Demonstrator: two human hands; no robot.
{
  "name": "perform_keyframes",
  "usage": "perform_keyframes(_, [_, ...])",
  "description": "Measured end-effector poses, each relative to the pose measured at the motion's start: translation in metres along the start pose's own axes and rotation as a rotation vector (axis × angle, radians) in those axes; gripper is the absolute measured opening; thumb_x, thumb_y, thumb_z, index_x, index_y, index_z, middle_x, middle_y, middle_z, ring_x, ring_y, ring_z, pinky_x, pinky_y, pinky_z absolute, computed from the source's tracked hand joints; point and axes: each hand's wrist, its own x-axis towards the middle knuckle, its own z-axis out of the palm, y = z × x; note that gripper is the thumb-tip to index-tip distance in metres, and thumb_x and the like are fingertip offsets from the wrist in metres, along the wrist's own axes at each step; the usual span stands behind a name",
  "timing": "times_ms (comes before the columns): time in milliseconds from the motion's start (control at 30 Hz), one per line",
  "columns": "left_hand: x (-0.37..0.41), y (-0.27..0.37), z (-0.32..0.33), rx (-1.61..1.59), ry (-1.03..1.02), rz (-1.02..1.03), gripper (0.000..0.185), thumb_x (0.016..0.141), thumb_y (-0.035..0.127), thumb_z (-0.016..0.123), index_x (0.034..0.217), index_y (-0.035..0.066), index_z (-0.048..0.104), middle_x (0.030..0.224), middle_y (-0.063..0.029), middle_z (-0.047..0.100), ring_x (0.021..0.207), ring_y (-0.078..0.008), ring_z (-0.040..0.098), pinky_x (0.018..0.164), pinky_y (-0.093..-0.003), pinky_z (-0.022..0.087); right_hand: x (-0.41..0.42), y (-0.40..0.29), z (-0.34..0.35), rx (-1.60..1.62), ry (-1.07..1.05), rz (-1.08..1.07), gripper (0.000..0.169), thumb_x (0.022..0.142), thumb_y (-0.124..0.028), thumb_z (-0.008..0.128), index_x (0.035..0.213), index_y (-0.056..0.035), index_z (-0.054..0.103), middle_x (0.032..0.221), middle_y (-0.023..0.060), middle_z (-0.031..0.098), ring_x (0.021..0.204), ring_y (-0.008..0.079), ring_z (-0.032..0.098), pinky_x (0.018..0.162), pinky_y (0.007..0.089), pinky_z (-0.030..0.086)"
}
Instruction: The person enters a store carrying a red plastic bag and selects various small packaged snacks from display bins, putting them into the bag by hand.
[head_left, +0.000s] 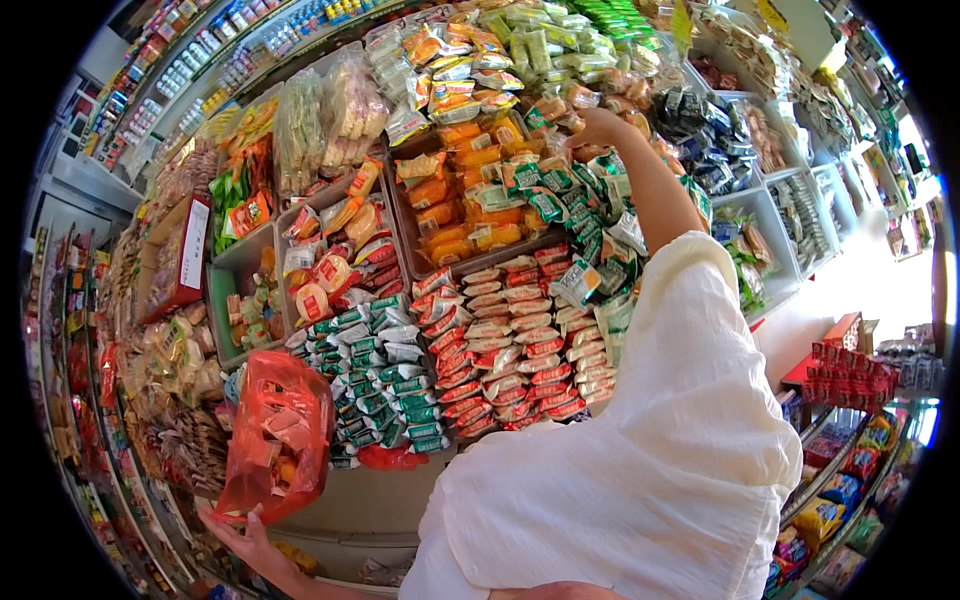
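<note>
At the lower left, my left hand (253, 541) holds the near edge of a translucent red plastic bag (311, 420). Wrapped snacks (281, 431) show inside the bag through its mouth. My right hand (598, 127) reaches far across the display to a heap of clear-wrapped brown buns (551, 109). Its fingertips point down among the packets, and whether they pinch one is hidden. Just below that hand lie green-and-white packets (581, 210). To its left, orange-wrapped cakes (454, 199) fill a brown bin.
Rows of red-and-white packets (517, 337) and green-and-silver packets (390, 375) lie nearest me. A red cardboard box (180, 259) and a green-walled bin (223, 311) stand on the left. White bins (757, 202) hold dark packets on the right. Stocked shelves (195, 82) run behind.
</note>
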Motion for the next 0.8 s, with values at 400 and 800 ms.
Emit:
perform_keyframes(400, [-0.007, 0.012, 0.007, 0.057, 0.023, -0.087, 0.071, 0.094, 0.024, 0.055, 0.153, 0.021, 0.015, 0.157, -0.0093, 0.018, 0.12, -0.0331, 0.052, 0.097, -0.0465, 0.048, 0.068, -0.037, 0.037, -0.083, -0.141, 0.565, 0.113, 0.071, -0.051, 0.077, 0.153, -0.0179, 0.006, 0.154, 0.0141, 0.021, 0.136, 0.0455, 0.027, 0.104, 0.0654, 0.031])
perform_keyframes(800, [-0.004, 0.016, 0.015, 0.005, -0.008, -0.096, 0.072, 0.094, 0.026, 0.058, 0.153, 0.023, 0.016, 0.158, -0.0075, 0.014, 0.133, -0.0304, 0.04, 0.101, -0.0491, 0.045, 0.125, 0.075, 0.078, -0.248, 0.141, 0.149, 0.053, 0.072, -0.02, 0.076, 0.119, -0.0023, 0.058, 0.118, 0.0148, 0.063, 0.114, 0.0322, 0.058, 0.09, 0.0431, 0.051])
